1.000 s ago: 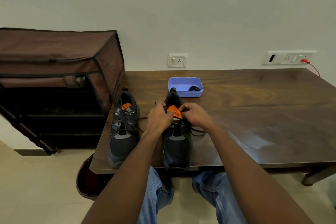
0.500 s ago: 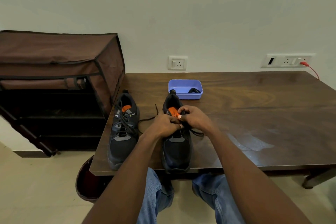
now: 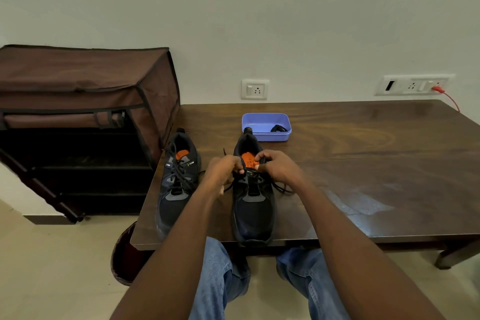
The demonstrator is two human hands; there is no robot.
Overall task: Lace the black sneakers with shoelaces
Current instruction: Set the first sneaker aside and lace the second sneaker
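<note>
Hands have drawn together over the right sneaker [image 3: 253, 189] tongue since a second ago: left hand [image 3: 224, 173] and right hand [image 3: 276, 167] fingers pinch its shoelace [image 3: 281, 187]. Lacing likely nears the top eyelets; the left sneaker [image 3: 178, 182] looks laced.

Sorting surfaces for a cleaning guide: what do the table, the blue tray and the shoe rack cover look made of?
Table: dark wood or veneer, glossy, with visible grain and reflections. Blue tray: likely plastic, smooth and evenly coloured. Shoe rack cover: brown fabric, matte and creased.

Both forearms reach forward toward 12 o'clock and converge. The left hand [image 3: 225, 169] and right hand [image 3: 278, 167] are curled, fingertips nearly meeting, each pinching.
</note>
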